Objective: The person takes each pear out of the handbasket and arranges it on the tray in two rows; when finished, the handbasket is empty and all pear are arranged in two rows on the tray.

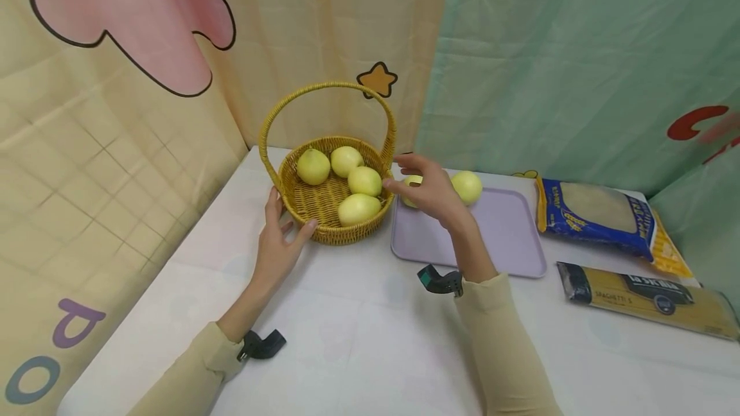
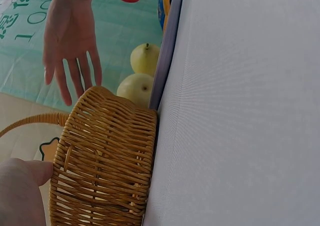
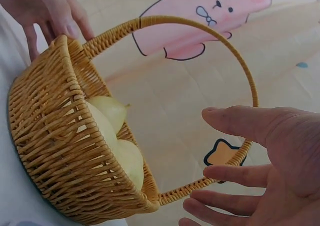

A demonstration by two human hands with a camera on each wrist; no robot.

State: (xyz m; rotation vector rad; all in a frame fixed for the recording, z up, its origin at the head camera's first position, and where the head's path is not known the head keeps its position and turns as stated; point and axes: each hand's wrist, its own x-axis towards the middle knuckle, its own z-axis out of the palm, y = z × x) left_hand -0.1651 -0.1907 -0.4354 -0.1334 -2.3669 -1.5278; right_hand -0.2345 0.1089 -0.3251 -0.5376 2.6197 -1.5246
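A woven wicker basket (image 1: 324,234) with a tall arched handle (image 1: 328,85) stands at the back of the table. Several yellow-green pears (image 1: 360,209) lie inside it. At the basket's front left, my left hand (image 1: 276,252) holds the side, thumb at the rim and fingers around the outside near the handle's foot. My right hand (image 1: 430,190) is by the right rim, palm toward the basket; in the right wrist view its fingers (image 3: 235,175) are spread and hold nothing. Two more pears (image 1: 466,187) are at the back of a lilac tray (image 1: 503,236), one partly behind my right hand.
To the right of the tray lies a blue and yellow food packet (image 1: 601,214). In front of it is a spaghetti packet (image 1: 647,297). Printed curtains (image 1: 555,69) hang right behind the table (image 1: 347,332), and another fabric wall closes the left side.
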